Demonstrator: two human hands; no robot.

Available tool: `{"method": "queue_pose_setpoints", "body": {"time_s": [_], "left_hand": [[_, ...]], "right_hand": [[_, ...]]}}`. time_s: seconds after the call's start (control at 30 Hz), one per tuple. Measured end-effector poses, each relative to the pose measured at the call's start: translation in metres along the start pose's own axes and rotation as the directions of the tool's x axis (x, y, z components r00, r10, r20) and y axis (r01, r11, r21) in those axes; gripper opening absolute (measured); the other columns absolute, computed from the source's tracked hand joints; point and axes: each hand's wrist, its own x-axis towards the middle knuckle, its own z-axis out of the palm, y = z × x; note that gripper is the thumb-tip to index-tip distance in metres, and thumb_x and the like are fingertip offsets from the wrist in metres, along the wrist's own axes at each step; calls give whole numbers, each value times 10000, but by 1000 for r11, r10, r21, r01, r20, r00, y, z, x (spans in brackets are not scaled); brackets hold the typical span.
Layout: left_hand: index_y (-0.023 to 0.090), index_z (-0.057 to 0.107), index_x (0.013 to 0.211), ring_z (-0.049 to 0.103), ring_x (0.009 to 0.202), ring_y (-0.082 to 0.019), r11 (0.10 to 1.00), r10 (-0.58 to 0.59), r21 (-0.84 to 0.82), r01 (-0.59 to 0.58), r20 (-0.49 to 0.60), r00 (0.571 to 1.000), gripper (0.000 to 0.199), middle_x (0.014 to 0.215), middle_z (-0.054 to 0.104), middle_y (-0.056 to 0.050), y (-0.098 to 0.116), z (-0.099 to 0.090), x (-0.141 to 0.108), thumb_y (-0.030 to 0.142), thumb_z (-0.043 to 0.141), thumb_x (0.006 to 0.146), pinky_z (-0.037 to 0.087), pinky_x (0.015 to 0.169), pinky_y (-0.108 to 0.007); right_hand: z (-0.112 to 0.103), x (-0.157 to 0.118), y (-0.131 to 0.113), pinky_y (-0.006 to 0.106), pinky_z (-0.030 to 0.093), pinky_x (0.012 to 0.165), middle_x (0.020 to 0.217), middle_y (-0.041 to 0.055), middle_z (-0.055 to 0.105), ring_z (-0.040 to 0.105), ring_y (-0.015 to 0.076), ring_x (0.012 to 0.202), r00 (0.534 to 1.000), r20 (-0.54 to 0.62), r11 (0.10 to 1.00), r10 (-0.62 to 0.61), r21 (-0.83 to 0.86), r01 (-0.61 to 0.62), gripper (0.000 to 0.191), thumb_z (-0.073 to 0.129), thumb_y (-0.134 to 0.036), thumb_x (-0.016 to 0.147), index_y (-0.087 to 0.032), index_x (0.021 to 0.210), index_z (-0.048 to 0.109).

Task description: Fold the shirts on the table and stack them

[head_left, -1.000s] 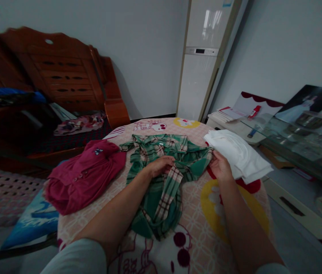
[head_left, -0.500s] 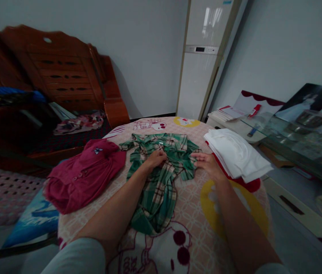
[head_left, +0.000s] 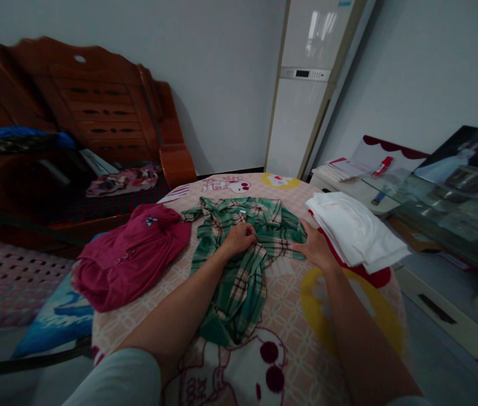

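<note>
A green plaid shirt [head_left: 231, 282] lies spread on the round table, its collar end away from me and its lower part bunched toward me. My left hand [head_left: 240, 238] is closed, pinching the cloth near the middle of the shirt. At the end of the right-hand sleeve [head_left: 283, 242] is my right hand [head_left: 314, 247], thumb and fingers apart, touching the cuff. That sleeve lies stretched out sideways. To the left, a magenta garment [head_left: 137, 256] with buttons lies loosely folded.
A folded white cloth [head_left: 355, 228] rests on something red at the table's right. A patterned cloth covers the table [head_left: 285, 304]. Behind stand a wooden chair [head_left: 107, 107] and a tall white cabinet unit [head_left: 295, 118]. A glass shelf [head_left: 437, 220] is close on the right.
The right-hand sleeve has been drawn out and straightened toward the right. My right hand's fingers have moved from stretched out to spread around the cuff. My left hand still pinches the shirt.
</note>
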Motion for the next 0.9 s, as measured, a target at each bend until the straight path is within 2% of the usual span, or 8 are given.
{"method": "queue_pose_setpoints", "body": {"time_s": [0.17, 0.3, 0.4, 0.57, 0.63, 0.73, 0.83, 0.9], "left_hand": [[164, 680, 737, 600, 665, -143, 999, 5, -49, -5, 5, 1000, 80, 689, 665, 4, -5, 0, 2, 145, 604, 720, 433, 628, -222], [167, 666, 724, 587, 631, -133, 992, -10, -129, 13, 26, 1000, 80, 639, 639, 16, -8, 1, 4, 144, 590, 725, 431, 603, -213], [167, 654, 722, 566, 593, -122, 978, -26, -204, 35, 47, 999, 75, 608, 614, 27, -8, 1, 4, 149, 583, 735, 427, 578, -205], [159, 638, 815, 472, 469, -89, 919, 40, -388, 65, 257, 965, 73, 557, 540, 61, 8, -6, -5, 191, 578, 789, 372, 473, -187], [155, 646, 833, 473, 483, -81, 886, 204, -463, 9, 407, 891, 107, 591, 556, 54, 20, -9, -14, 255, 630, 799, 365, 462, -178], [151, 681, 882, 564, 576, -102, 849, 413, -528, -26, 630, 658, 245, 706, 631, 9, 42, -12, -32, 370, 717, 777, 440, 515, -187], [172, 702, 988, 635, 622, -138, 845, 471, -534, -1, 744, 474, 321, 798, 684, -28, 63, -17, -49, 421, 723, 787, 508, 556, -229], [186, 722, 994, 647, 613, -148, 835, 490, -550, -31, 716, 497, 318, 796, 706, -36, 71, -29, -55, 409, 747, 769, 514, 561, -237]], "right_hand": [[-5, -4, -9, 426, 448, 1028, 1184, 150, 697, 619, 316, 1161, 997, 74, 964, 8, -266, 12, 639, 667, -50, 615, -157, 1245, 648], [-8, 0, -9, 377, 545, 848, 997, 80, 746, 690, 266, 949, 997, -71, 984, 1, 178, 11, 501, 642, -130, 585, -161, 1081, 706], [-15, 1, -17, 314, 541, 561, 746, 16, 709, 642, 185, 601, 977, -139, 826, 160, 562, -55, 516, 684, -231, 550, -148, 1059, 683], [-49, -8, -29, 227, 362, 370, 617, -14, 637, 470, 105, 410, 954, -134, 778, 270, 614, -134, 496, 667, -255, 510, -125, 988, 683], [-70, -13, -28, 239, 375, 410, 617, -3, 637, 489, 116, 444, 952, -194, 883, 236, 452, -127, 460, 630, -252, 536, -121, 971, 703], [-102, -21, -23, 293, 456, 562, 636, 29, 647, 591, 183, 597, 950, -296, 992, 95, -46, -113, 316, 592, -224, 576, -151, 844, 742], [-127, -30, -17, 361, 471, 672, 723, 80, 685, 648, 262, 743, 955, -278, 829, 106, -506, -239, 202, 578, -163, 614, -200, 728, 741], [-136, -34, -12, 387, 473, 673, 773, 102, 704, 663, 293, 775, 949, -230, 699, 218, -642, -316, 182, 584, -129, 623, -223, 674, 732]]}}
